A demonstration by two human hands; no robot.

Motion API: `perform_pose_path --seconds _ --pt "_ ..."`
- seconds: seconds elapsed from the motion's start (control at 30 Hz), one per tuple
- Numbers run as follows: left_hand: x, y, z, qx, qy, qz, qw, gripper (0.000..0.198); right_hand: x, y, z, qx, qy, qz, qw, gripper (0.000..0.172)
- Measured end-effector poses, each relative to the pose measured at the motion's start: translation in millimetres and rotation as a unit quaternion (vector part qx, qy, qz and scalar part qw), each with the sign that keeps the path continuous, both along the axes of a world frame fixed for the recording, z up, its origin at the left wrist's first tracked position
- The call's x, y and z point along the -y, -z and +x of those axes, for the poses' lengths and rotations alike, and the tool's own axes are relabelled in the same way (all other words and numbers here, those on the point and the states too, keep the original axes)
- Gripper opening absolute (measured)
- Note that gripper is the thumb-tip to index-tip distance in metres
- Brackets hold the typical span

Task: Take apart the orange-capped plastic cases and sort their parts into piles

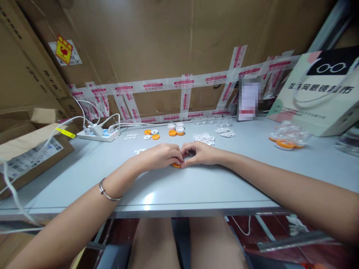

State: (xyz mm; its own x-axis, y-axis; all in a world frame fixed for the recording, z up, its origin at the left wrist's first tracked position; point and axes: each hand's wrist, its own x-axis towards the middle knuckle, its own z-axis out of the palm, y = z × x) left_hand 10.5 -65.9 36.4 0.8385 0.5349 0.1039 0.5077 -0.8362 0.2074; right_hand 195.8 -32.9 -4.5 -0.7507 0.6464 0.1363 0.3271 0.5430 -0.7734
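My left hand (161, 156) and my right hand (199, 154) meet at the middle of the grey table (196, 186), fingers curled together over a small orange ring (176, 165) that lies on the tabletop. Only the ring's front edge shows under my fingertips. Both hands pinch it from either side. A metal bangle (108, 193) sits on my left wrist.
Behind my hands lie orange and white rings (151, 134), small stacked caps (176, 129) and piles of white rings (204, 138). A white power strip (98, 133) with cables sits at the back left, a clear bag of parts (288, 136) and a paper bag (322, 93) at the right. Cardboard walls surround the table.
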Motion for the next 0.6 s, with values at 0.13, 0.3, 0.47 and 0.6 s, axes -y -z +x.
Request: perform_pose_path --seconds 0.13,0.3,0.47,0.6 --pt "0.8 2.0 -3.3 -0.017 0.027 0.043 0.999 0.020 2.4 -2.0 1.4 0.003 0.013 0.005 1.000 0.033" --pt "1.3 7.1 -3.0 -0.059 0.047 0.131 0.989 0.022 3.6 -2.4 1.7 0.006 0.017 0.014 1.000 0.030" --pt "-1.4 10.7 -1.2 0.003 0.029 0.111 0.993 0.017 5.9 -4.9 0.3 0.011 0.019 0.006 1.000 0.029" --pt "-6.4 -9.9 -24.0 0.086 -0.035 0.103 0.990 0.014 7.1 -4.9 -0.1 0.000 0.025 -0.013 1.000 0.037"
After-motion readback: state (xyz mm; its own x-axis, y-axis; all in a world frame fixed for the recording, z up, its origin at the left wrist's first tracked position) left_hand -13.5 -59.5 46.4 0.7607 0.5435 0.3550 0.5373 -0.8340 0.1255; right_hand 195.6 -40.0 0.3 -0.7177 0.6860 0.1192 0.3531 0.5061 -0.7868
